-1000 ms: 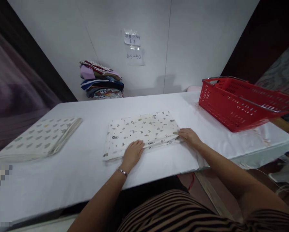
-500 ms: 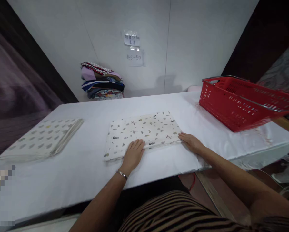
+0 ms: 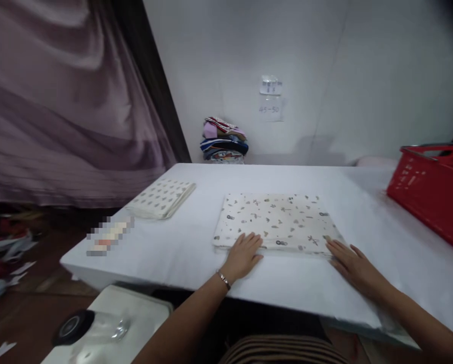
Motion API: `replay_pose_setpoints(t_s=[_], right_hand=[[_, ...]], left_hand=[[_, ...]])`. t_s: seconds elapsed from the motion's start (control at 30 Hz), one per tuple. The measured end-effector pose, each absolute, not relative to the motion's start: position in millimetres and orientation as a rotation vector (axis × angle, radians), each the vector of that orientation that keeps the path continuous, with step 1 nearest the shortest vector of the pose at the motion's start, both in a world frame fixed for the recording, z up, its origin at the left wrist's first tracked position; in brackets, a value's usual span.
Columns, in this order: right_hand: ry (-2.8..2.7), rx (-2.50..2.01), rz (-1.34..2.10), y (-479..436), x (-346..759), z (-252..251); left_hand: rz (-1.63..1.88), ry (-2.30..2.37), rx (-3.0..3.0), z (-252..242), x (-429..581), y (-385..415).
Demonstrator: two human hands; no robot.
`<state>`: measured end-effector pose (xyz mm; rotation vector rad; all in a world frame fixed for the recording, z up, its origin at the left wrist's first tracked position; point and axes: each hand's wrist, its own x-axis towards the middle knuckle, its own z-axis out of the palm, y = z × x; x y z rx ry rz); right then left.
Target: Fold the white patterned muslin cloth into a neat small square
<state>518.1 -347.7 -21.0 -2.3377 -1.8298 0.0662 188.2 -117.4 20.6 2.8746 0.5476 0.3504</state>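
Note:
A folded white cloth (image 3: 275, 222) with small grey and olive prints lies flat on the white-covered table (image 3: 196, 247) in front of me. My left hand (image 3: 244, 255), with a bracelet at the wrist, rests its outstretched fingers on the cloth's near edge, left of the middle. At the near right corner, the spread fingertips of my right hand (image 3: 353, 263) touch the cloth. A second folded cloth (image 3: 162, 198), cream with grey motifs, sits apart on the left of the table.
A red plastic basket (image 3: 435, 187) stands at the right. Folded fabrics (image 3: 224, 141) are piled by the back wall, below paper signs (image 3: 271, 101). A blurred-out item (image 3: 110, 236) lies at the left edge. Below left is a white stool-like surface (image 3: 135, 308) holding a clear bottle with a black cap.
My view has swung left, so the table's left end and the floor now show. Both hands stay on the printed cloth's near side, and its folds look the same.

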Motion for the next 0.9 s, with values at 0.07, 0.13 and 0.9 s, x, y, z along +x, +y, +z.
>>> replay_pose_setpoints(t_s=[0.07,0.13,0.9], right_hand=[[-1.802,-2.295,0.006,-343,519,-27],[-1.774,-2.243,-0.046,-332,512,-27],[-1.863,-2.069,0.39,-199,384,50]], left_hand=[[0.371,0.632,2.837,22,170,-114],[0.39,0.722,2.797,24,154,-109],[0.243,1.643,2.012,44,148,-35]])
